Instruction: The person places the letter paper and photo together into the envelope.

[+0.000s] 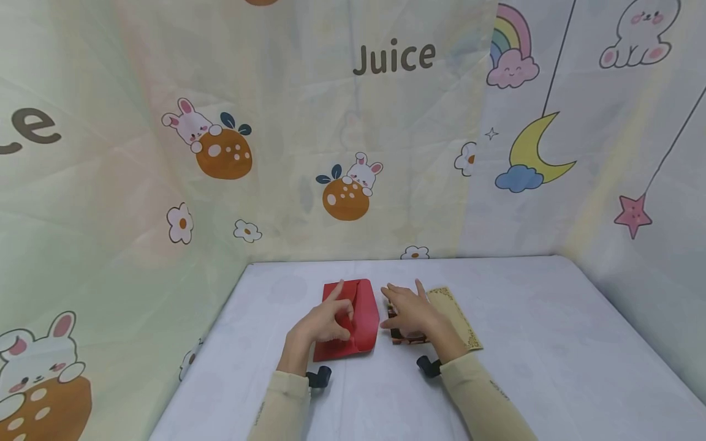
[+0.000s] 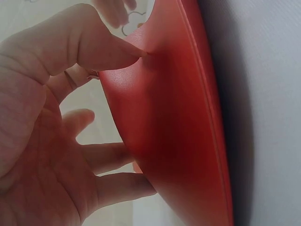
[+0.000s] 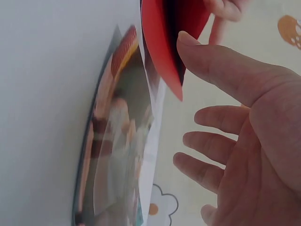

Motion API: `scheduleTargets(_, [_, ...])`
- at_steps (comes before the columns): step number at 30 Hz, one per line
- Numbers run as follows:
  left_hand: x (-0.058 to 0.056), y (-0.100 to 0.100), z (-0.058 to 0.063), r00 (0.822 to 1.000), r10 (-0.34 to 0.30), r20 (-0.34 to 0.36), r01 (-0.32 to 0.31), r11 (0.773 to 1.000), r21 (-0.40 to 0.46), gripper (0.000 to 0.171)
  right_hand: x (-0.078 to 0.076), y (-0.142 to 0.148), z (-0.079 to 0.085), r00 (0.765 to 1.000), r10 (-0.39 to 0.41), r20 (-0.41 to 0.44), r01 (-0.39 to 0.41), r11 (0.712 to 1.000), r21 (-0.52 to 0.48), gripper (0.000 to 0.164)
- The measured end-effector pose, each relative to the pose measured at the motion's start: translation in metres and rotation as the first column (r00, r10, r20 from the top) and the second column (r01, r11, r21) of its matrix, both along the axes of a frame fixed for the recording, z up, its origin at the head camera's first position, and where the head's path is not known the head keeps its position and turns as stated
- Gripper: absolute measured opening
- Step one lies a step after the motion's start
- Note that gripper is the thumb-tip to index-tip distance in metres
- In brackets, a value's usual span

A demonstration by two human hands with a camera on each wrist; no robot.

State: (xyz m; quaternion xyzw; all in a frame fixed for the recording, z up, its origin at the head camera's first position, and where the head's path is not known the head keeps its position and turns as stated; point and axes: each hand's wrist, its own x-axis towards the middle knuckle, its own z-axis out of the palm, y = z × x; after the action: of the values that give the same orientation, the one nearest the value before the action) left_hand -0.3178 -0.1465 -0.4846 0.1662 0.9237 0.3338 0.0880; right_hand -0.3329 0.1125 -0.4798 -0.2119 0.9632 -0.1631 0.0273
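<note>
A red envelope [image 1: 366,318] lies on the table with its pointed flap facing right. My left hand [image 1: 326,320] is over it, and in the left wrist view the thumb and a finger pinch the edge of the red paper [image 2: 164,108]. To its right, my right hand [image 1: 410,311] has its fingers spread above a glossy printed picture [image 3: 124,94]. The right thumb is close to the envelope's flap [image 3: 162,52]; whether it touches is unclear. Partly under the right hand and wrist is a cream card [image 1: 455,315] with an ornate gold border.
A white cloth covers the table [image 1: 524,392]. Patterned fabric walls [image 1: 287,202] with bunnies and oranges stand behind the table and along its sides. Each wrist wears a small black camera [image 1: 318,376].
</note>
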Motion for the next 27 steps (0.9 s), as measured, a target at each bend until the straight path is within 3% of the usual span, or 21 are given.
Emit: scheduleTargets(27, [0.0, -0.001, -0.002, 1.0, 0.002, 0.006, -0.002, 1.0, 0.023, 0.035, -0.003, 0.017, -0.003, 0.998, -0.04, 0.042, 0.039, 0.999, 0.022, 0.085])
